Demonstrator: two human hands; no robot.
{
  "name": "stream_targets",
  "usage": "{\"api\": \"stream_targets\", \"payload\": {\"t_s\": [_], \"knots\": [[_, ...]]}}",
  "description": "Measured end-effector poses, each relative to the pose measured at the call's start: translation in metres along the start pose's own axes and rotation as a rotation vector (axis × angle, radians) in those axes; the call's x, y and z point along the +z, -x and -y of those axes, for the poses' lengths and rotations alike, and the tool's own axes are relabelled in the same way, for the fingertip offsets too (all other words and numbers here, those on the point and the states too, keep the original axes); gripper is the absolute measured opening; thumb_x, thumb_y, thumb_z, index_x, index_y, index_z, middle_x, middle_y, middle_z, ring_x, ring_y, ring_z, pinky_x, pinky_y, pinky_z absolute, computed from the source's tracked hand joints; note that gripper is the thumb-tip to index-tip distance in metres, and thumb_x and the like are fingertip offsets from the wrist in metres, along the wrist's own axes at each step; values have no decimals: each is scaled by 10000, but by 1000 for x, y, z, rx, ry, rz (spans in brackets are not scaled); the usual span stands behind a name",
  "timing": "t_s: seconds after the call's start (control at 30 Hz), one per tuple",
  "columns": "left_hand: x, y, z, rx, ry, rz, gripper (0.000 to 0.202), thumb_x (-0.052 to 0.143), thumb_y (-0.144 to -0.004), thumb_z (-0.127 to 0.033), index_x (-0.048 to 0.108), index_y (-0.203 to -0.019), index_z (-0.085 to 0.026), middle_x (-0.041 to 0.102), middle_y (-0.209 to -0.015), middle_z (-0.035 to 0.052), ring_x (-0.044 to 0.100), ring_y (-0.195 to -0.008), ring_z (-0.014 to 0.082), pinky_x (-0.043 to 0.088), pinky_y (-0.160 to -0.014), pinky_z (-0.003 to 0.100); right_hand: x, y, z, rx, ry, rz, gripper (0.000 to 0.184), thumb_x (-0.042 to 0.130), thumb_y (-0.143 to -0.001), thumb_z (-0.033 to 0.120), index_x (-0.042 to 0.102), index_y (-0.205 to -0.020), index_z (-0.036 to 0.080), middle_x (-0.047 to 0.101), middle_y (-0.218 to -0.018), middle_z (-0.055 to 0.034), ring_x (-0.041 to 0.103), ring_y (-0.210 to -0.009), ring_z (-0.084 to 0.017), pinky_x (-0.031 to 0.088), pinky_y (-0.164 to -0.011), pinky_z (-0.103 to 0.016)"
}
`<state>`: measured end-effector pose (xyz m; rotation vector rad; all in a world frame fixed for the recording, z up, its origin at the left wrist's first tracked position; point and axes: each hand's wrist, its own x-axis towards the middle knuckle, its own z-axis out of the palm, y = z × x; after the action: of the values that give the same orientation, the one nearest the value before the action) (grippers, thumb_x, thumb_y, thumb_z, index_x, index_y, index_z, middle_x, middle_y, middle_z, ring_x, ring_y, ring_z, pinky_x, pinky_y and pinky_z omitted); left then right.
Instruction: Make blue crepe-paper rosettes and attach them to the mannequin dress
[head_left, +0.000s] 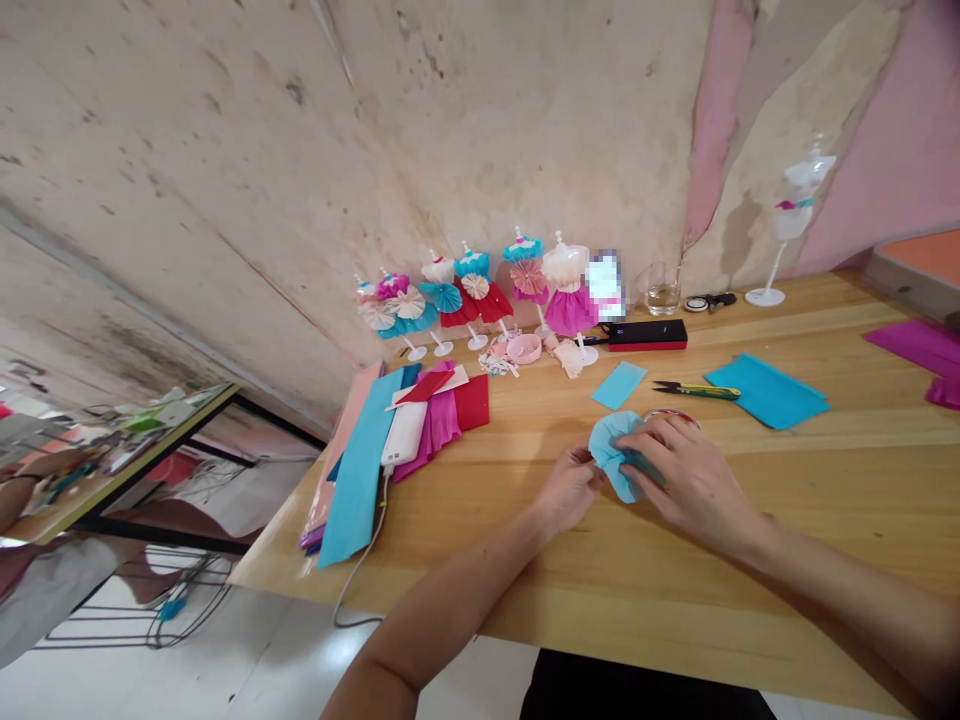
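The left hand (568,490) and right hand (690,482), close together, clamp a creased, pleated sheet of pale blue crepe paper (611,455) over the smooth wooden surface (787,500), near steel snips with a green-and-yellow handle (694,390), with paper-skirted miniature dress forms (568,285) farther back.

Left forearm (442,610) and right forearm (847,590) both come in over the near edge of the counter (817,500), angled toward each other. Left hand (570,490) is low, fingers curled in a pinch, wrist (534,525) bent slightly. Right hand (694,480) sits just beside it, back up, fingers (643,432) bent downward. Both hands are closed around something, near the counter's middle.
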<state>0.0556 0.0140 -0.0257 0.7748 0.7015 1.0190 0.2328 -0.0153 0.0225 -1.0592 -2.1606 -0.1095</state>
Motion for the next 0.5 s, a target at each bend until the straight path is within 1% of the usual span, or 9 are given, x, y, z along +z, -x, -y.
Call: {"api": "stream_targets", "payload": {"t_s": [0.1,0.17,0.2,0.27,0.33,0.37,0.43,0.5], "knots": [[-1,-2,-2,55,27,29,215,821,-638,-226,688,-793,-162,672,-827,13,602,-788,114,467,-789,258,-4,-1,0,67,-132,-142,133,583,-892,256,598,-1023,236,657,-972,-65,598,-925,-241,465,-787,-398],[-1,-1,-3,83,31,47,195,813,-658,-230,684,-789,-165,660,-814,3,592,-786,102,459,-784,245,-4,-1,1,89,-150,-181,67,580,-895,249,593,-960,238,664,-919,-46,609,-901,-231,464,-793,-396],[0,0,-2,95,22,53,193,813,-660,-230,685,-791,-167,655,-804,-3,587,-779,97,457,-779,241,-2,-1,2,88,-133,-160,52,583,-894,263,592,-938,237,666,-902,-44,611,-891,-234,462,-792,-401],[3,2,-1,107,-24,61,218,822,-645,-227,690,-809,-169,656,-810,-5,585,-781,102,457,-774,242,2,0,5,80,-72,-90,93,593,-889,310,591,-934,228,669,-904,-56,611,-879,-249,462,-778,-412],[4,4,0,99,-76,58,259,831,-627,-240,696,-835,-168,671,-847,6,594,-794,120,464,-762,254,5,1,5,70,-42,-36,157,599,-882,351,588,-967,219,670,-929,-71,612,-876,-261,467,-759,-418],[5,5,0,92,-90,51,269,832,-625,-248,696,-843,-168,677,-863,11,597,-795,126,465,-750,255,4,2,4,76,-52,-36,176,596,-883,361,584,-987,219,668,-932,-74,612,-871,-261,471,-752,-417],[4,4,-1,88,-72,30,256,822,-638,-259,690,-839,-171,676,-856,7,595,-775,117,461,-724,244,-1,0,0,128,-117,-101,187,589,-888,364,577,-1016,228,662,-917,-68,612,-847,-248,479,-737,-408],[1,2,-1,91,-14,6,247,818,-643,-258,679,-830,-175,664,-831,-2,589,-757,103,459,-727,235,-9,-3,-6,235,-189,-238,184,589,-890,362,574,-1025,238,651,-902,-65,606,-815,-233,482,-715,-395]]}}
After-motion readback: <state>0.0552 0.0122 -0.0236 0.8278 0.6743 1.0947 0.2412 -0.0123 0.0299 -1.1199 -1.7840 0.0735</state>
